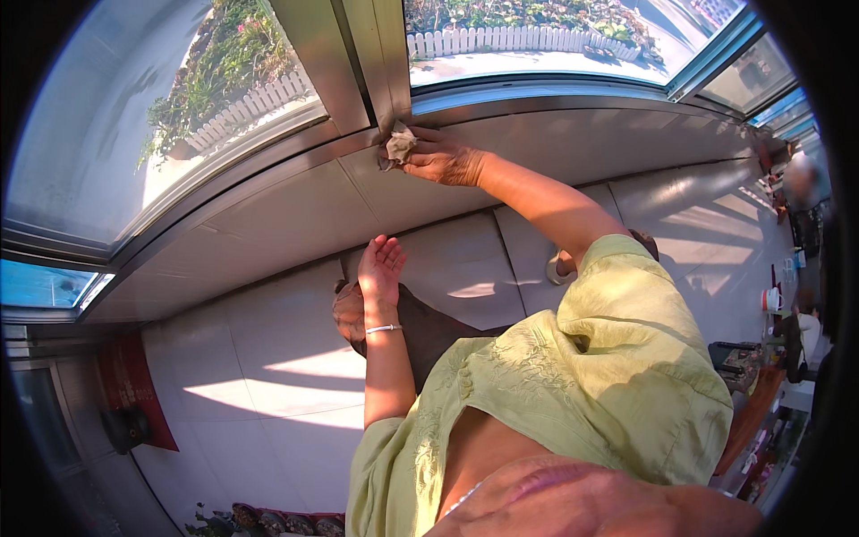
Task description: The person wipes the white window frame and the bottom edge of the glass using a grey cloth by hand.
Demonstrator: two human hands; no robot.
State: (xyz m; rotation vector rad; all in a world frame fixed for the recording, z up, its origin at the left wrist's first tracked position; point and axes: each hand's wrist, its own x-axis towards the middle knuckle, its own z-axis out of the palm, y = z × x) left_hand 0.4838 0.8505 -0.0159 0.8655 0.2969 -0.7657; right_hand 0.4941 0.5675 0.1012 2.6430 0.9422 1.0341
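Note:
My right hand [440, 158] reaches forward and is closed on a crumpled beige cloth [400, 143]. The cloth is pressed against the foot of the metal window post [386, 67], where it meets the low wall. Part of the cloth is hidden by the fingers. My left hand [381, 271] hangs lower and to the left, palm turned up, with loosely extended fingers and nothing in it. A thin silver bracelet [384, 328] circles the left wrist. The left hand is apart from the wall panel [277, 219].
Large glass panes [116, 116] in metal frames rise ahead, with a white picket fence [501, 41] and plants outside. Pale tiles [224, 358] cover the floor. A red mat [134, 389] lies at left; a white cup [771, 300] and assorted items line the right side.

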